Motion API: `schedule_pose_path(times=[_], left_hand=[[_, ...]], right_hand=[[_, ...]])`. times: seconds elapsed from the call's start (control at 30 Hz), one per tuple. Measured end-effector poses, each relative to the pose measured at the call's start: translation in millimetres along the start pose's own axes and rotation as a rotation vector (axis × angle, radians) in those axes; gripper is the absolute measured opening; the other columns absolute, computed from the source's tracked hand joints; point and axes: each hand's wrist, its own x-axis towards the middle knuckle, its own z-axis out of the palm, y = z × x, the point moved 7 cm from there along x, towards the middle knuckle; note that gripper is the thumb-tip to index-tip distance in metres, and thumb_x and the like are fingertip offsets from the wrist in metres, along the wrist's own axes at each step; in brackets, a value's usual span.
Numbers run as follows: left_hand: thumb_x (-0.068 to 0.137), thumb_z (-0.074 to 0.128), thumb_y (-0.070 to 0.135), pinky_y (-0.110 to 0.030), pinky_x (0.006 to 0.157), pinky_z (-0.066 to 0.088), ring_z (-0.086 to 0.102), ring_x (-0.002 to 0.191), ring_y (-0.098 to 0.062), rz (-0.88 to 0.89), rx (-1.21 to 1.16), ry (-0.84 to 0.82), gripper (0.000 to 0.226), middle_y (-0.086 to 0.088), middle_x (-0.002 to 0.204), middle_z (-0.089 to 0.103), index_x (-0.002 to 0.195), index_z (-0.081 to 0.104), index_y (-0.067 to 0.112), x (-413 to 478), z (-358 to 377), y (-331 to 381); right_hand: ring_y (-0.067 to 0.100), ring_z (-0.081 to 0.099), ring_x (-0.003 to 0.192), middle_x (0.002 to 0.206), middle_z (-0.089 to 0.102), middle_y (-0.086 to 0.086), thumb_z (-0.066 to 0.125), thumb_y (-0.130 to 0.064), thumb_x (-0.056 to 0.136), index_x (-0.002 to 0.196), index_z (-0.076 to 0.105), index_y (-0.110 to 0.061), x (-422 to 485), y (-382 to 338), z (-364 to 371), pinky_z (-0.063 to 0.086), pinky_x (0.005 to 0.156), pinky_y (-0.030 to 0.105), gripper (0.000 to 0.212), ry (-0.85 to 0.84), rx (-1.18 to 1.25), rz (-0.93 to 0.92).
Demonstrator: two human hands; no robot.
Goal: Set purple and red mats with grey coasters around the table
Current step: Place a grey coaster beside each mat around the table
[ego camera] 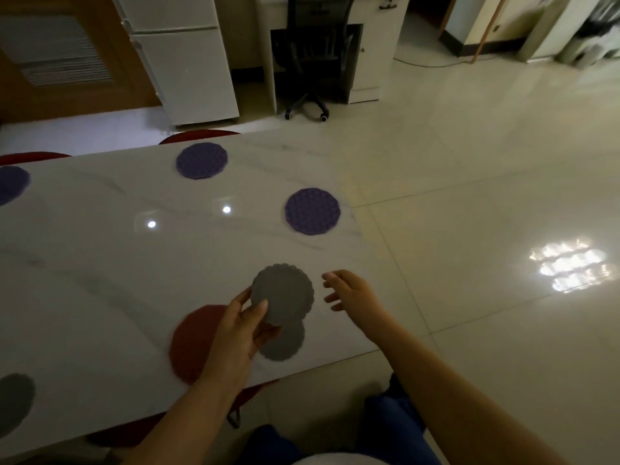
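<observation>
My left hand point(240, 333) holds a round grey coaster point(283, 292) by its lower left edge, thumb on top, just above the white marble table point(117, 263). A second grey coaster point(285, 344) lies flat under it, beside a red mat point(191, 344) that my hand partly hides. My right hand point(349, 292) hovers open to the right of the held coaster, fingers spread, touching nothing. Two purple mats point(202, 160) point(312, 211) lie near the table's far and right edges. A third purple mat point(11, 184) shows at the left edge, and another grey coaster point(13, 402) at the lower left.
Red chair seats point(198, 135) point(33, 157) stand tucked at the table's far side. A white fridge point(188, 62), a black office chair point(307, 62) and a white desk stand beyond. Glossy tiled floor point(486, 196) spreads to the right of the table.
</observation>
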Motion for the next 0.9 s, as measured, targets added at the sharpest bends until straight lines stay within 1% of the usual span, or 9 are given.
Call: schedule_pose_path(times=[0.1,0.2,0.27,0.33,0.47,0.57,0.7,0.83,0.9], left_hand=[[0.074,0.069,0.036,-0.028,0.068,0.057,0.07,0.095,-0.018,0.031,0.033,0.027,0.041,0.001,0.111,0.069,0.113,0.057,0.04,20,62,-16],[0.083,0.065,0.024,-0.028,0.066,0.059,0.072,0.092,-0.021,0.043,-0.075,0.081,0.04,-0.008,0.115,0.067,0.121,0.056,0.031,34,125,-37],[0.086,0.064,0.019,-0.029,0.064,0.059,0.073,0.09,-0.023,0.046,-0.113,0.12,0.033,-0.01,0.114,0.068,0.116,0.058,0.032,39,162,-46],[0.086,0.064,0.02,-0.029,0.064,0.059,0.072,0.091,-0.023,0.064,-0.13,0.132,0.032,-0.009,0.113,0.068,0.115,0.058,0.032,45,198,-48],[0.077,0.067,0.029,-0.027,0.067,0.058,0.071,0.096,-0.023,0.103,-0.145,0.143,0.043,-0.007,0.112,0.07,0.118,0.056,0.032,54,254,-49],[0.085,0.063,0.022,-0.028,0.067,0.059,0.072,0.093,-0.022,0.091,-0.159,0.2,0.035,-0.008,0.111,0.07,0.117,0.055,0.031,69,276,-51],[0.091,0.06,0.015,-0.029,0.064,0.059,0.072,0.09,-0.021,0.073,-0.169,0.272,0.028,-0.003,0.104,0.072,0.113,0.056,0.032,96,279,-47],[0.09,0.06,0.013,-0.028,0.063,0.058,0.073,0.089,-0.022,0.089,-0.228,0.313,0.029,-0.001,0.095,0.076,0.114,0.055,0.03,135,282,-41],[0.089,0.061,0.015,-0.028,0.064,0.058,0.072,0.091,-0.022,0.114,-0.252,0.304,0.029,-0.003,0.096,0.077,0.116,0.056,0.027,161,287,-31]], right_hand=[[0.014,0.063,0.091,0.108,0.064,0.0,0.043,-0.034,0.096,0.121,0.057,-0.018,6,-18,-44,0.052,0.078,0.027,0.033,-0.099,0.004,-0.108],[0.016,0.059,0.107,0.125,0.061,0.003,0.045,-0.035,0.095,0.133,0.05,-0.021,18,-24,-101,0.049,0.096,0.035,0.041,-0.134,-0.164,-0.172],[0.016,0.057,0.113,0.129,0.059,0.001,0.045,-0.038,0.095,0.137,0.045,-0.024,27,-28,-140,0.045,0.101,0.035,0.044,-0.139,-0.289,-0.211],[0.016,0.058,0.11,0.127,0.061,0.002,0.045,-0.039,0.095,0.138,0.043,-0.026,37,-32,-174,0.044,0.097,0.031,0.045,-0.167,-0.351,-0.239],[0.006,0.057,0.093,0.123,0.063,-0.002,0.047,-0.038,0.094,0.136,0.044,-0.028,56,-34,-224,0.043,0.085,0.023,0.043,-0.195,-0.398,-0.281],[0.004,0.057,0.09,0.124,0.063,-0.002,0.047,-0.036,0.094,0.135,0.046,-0.029,74,-34,-243,0.041,0.082,0.021,0.041,-0.232,-0.385,-0.315],[0.006,0.057,0.093,0.126,0.062,-0.001,0.046,-0.037,0.095,0.14,0.039,-0.029,104,-40,-244,0.04,0.08,0.019,0.046,-0.305,-0.437,-0.331],[0.005,0.056,0.082,0.117,0.065,0.001,0.045,-0.043,0.094,0.143,0.034,-0.029,140,-60,-242,0.036,0.066,0.009,0.052,-0.304,-0.546,-0.42],[0.012,0.06,0.093,0.119,0.064,0.003,0.043,-0.046,0.094,0.145,0.028,-0.027,165,-74,-237,0.039,0.073,0.014,0.057,-0.307,-0.646,-0.465]])
